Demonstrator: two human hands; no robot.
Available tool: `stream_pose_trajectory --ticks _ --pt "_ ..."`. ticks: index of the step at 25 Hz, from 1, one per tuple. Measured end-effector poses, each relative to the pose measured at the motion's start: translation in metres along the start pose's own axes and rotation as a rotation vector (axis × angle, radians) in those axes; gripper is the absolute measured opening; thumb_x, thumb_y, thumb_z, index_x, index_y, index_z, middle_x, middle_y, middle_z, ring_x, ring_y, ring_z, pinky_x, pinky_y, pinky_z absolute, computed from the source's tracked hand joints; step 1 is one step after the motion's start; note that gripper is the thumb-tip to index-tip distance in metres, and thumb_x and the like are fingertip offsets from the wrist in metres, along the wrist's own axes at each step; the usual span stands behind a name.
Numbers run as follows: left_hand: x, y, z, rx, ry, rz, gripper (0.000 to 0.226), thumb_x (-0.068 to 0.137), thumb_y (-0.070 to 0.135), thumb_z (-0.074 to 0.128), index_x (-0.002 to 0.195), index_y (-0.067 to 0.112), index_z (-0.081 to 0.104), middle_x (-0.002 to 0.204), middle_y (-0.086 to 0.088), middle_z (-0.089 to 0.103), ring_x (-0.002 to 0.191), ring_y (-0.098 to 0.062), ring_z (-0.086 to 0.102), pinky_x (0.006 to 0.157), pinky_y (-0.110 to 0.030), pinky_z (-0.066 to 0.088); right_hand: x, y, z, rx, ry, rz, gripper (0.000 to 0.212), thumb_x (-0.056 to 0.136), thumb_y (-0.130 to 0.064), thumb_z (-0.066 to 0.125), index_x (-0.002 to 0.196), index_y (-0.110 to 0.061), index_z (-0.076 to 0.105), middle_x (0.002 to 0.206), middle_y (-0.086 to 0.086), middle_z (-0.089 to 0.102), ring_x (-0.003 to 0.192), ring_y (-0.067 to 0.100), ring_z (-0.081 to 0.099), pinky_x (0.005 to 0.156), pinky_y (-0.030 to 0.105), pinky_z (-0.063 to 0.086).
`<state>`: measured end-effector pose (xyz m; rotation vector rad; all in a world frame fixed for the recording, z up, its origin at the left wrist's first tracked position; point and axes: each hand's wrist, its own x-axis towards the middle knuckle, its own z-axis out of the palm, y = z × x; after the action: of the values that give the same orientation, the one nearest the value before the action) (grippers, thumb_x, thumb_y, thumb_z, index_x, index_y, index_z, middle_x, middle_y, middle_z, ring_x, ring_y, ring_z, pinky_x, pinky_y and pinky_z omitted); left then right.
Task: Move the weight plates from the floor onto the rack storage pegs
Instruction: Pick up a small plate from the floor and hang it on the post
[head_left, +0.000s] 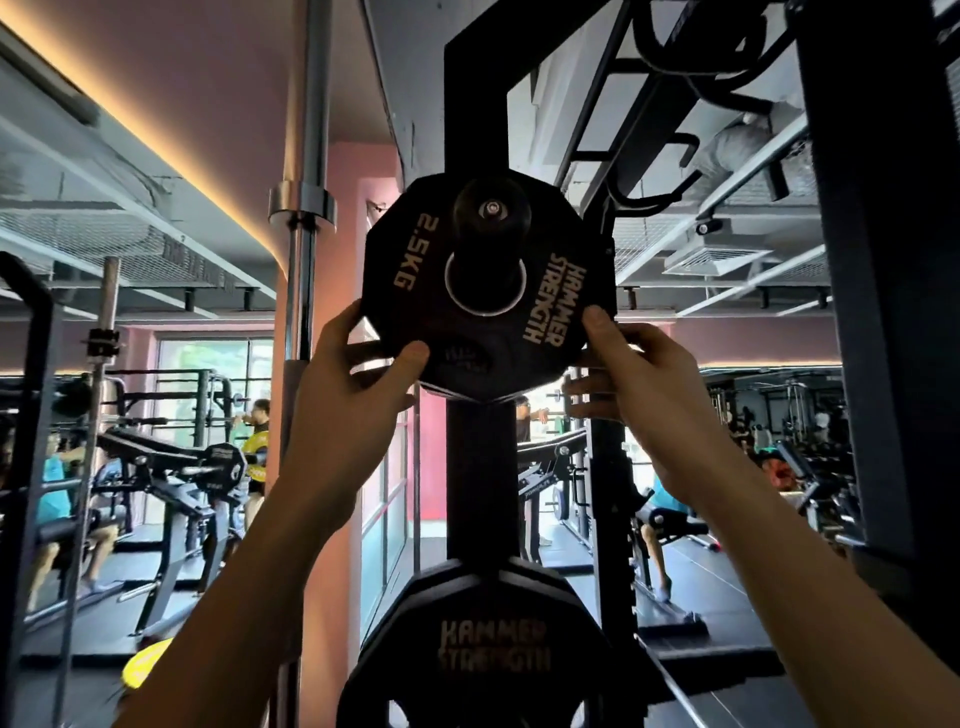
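Note:
A black 2.5 kg weight plate (415, 291) with Hammer Strength lettering hangs high on the black rack upright (478, 467). The storage peg (491, 213) passes through the plate's centre hole, its capped end pointing at me. My left hand (358, 374) grips the plate's lower left edge, thumb on the face. My right hand (623, 364) holds the lower right edge, fingers wrapped behind. Both arms reach up. A larger black plate (488, 649) sits on a lower peg of the same upright.
A chrome barbell (306, 260) stands upright just left of the rack. Mirrors behind show gym machines and several people. A black rack frame (883, 312) fills the right side. Something yellow (145, 670) lies low at the left.

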<state>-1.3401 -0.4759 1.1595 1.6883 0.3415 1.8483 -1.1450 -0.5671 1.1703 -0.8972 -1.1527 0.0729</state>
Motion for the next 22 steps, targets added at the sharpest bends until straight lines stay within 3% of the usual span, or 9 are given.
stream_pose_trajectory --ticks 6,12,16,20,22 --pt "-0.112 0.0 -0.011 0.06 -0.026 -0.106 0.025 0.088 0.021 0.07 0.112 0.019 0.065 0.103 0.002 0.071 0.096 -0.019 0.07 0.081 -0.038 0.06 -0.084 0.002 -0.03 -0.022 -0.067 0.08 0.036 0.092 -0.047 0.058 0.099 -0.012 0.065 0.089 0.002 0.073 0.071 0.013 0.07 0.063 0.032 0.06" --pt "-0.235 -0.007 -0.032 0.113 -0.023 -0.284 0.028 0.074 0.037 0.073 0.098 0.023 0.068 0.095 0.001 0.073 0.091 -0.023 0.07 0.077 -0.038 0.056 -0.193 0.027 -0.058 -0.013 -0.131 0.224 0.026 0.094 -0.037 0.058 0.088 -0.013 0.066 0.086 0.0 0.073 0.074 0.01 0.066 0.063 0.03 0.056" --pt "-0.31 -0.008 -0.057 0.135 -0.056 -0.432 0.012 0.086 0.019 0.072 0.097 0.022 0.068 0.096 0.008 0.073 0.091 -0.009 0.068 0.083 -0.033 0.054 -0.276 0.044 -0.073 -0.05 -0.141 0.357 0.026 0.094 -0.037 0.057 0.09 -0.013 0.066 0.086 -0.006 0.074 0.076 0.007 0.067 0.066 0.03 0.056" --pt "-0.388 -0.005 -0.082 0.168 -0.118 -0.566 0.012 0.088 0.016 0.07 0.094 0.026 0.067 0.087 0.018 0.073 0.081 0.005 0.066 0.069 -0.012 0.05 -0.366 0.052 -0.083 -0.124 -0.135 0.524 0.022 0.093 -0.04 0.055 0.09 -0.022 0.066 0.091 -0.01 0.074 0.082 0.007 0.068 0.07 0.028 0.052" --pt "-0.426 -0.009 -0.1 0.179 -0.176 -0.638 0.013 0.09 0.014 0.069 0.093 0.027 0.067 0.087 0.016 0.073 0.082 0.003 0.066 0.069 -0.014 0.05 -0.412 0.052 -0.083 -0.178 -0.098 0.601 0.018 0.095 -0.038 0.055 0.087 -0.026 0.065 0.091 -0.009 0.074 0.082 0.011 0.069 0.07 0.03 0.052"
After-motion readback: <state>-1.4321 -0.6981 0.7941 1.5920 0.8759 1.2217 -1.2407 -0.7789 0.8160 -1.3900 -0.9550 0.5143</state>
